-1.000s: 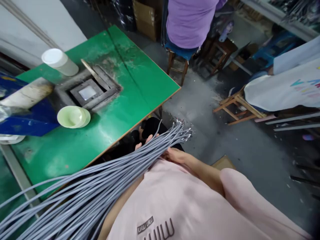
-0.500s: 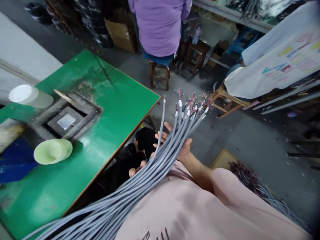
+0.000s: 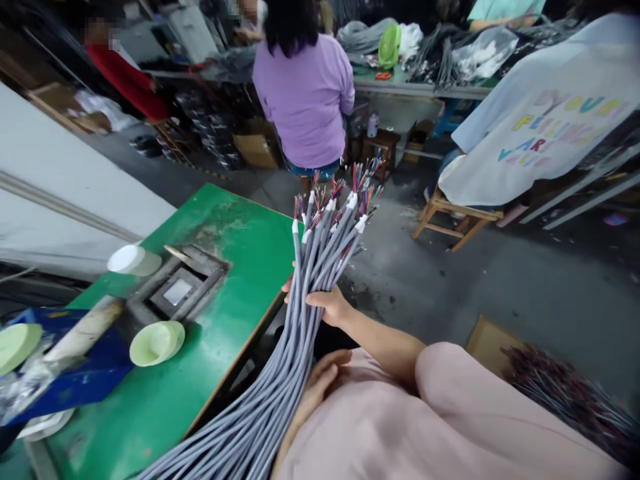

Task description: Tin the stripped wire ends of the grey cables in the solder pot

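A thick bundle of grey cables (image 3: 280, 373) runs from the bottom edge up to the middle of the head view. Its upper ends carry white bands and stripped, coloured wires (image 3: 367, 175). My right hand (image 3: 333, 305) is wrapped round the bundle below these ends, thumb in front, fingertips showing on the far left side. Lower down, my left hand (image 3: 323, 380) lies against my shirt, right beside the bundle. Its fingers are stretched out toward the right with nothing seen in them. The cables partly cover the left forearm.
At left stands a green table (image 3: 250, 267) with a pale green cup (image 3: 157, 343), a white cup (image 3: 134, 260), a dark square fixture (image 3: 180, 290) and a blue bin (image 3: 95, 373). People sit ahead at a workbench (image 3: 370, 85). More cables (image 3: 565, 393) lie at right near cardboard (image 3: 493, 347).
The view has tilted up and turned left. The bundle stands more upright, its ends evened out. My right hand has closed round it; my left hand has come off it to my shirt.
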A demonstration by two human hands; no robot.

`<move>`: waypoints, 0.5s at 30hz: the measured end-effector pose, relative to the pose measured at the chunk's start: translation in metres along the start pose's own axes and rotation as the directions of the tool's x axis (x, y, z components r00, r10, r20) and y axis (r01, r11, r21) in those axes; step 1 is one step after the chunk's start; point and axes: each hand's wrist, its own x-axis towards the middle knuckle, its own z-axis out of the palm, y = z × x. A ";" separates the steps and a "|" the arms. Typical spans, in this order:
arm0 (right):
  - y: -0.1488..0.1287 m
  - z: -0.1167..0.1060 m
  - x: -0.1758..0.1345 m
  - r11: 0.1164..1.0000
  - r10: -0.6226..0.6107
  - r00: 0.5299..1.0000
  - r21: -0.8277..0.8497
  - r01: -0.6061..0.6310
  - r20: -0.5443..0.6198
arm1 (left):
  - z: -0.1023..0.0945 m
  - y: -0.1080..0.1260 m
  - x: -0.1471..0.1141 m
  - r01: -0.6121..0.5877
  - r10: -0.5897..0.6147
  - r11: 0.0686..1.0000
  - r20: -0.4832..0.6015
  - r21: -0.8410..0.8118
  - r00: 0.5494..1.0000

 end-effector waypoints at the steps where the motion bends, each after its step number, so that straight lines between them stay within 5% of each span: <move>1: 0.003 0.000 0.001 1.000 -0.011 1.000 -0.016 0.010 -0.029 | 0.001 -0.004 -0.001 -0.002 0.003 0.998 0.008 -0.059 1.000; 5: 0.009 -0.004 -0.001 0.997 -0.016 0.998 -0.073 0.011 -0.067 | 0.007 -0.012 -0.007 -0.007 0.018 0.964 0.041 -0.264 0.999; 11: 0.022 -0.024 -0.005 0.984 -0.014 0.999 -0.180 0.020 0.032 | 0.011 -0.002 -0.014 -0.059 0.086 0.852 0.027 -0.520 0.996; 15: 0.031 -0.038 -0.008 0.974 0.021 0.995 -0.225 0.001 0.096 | 0.005 0.007 -0.019 -0.136 0.162 0.847 0.007 -0.515 0.987</move>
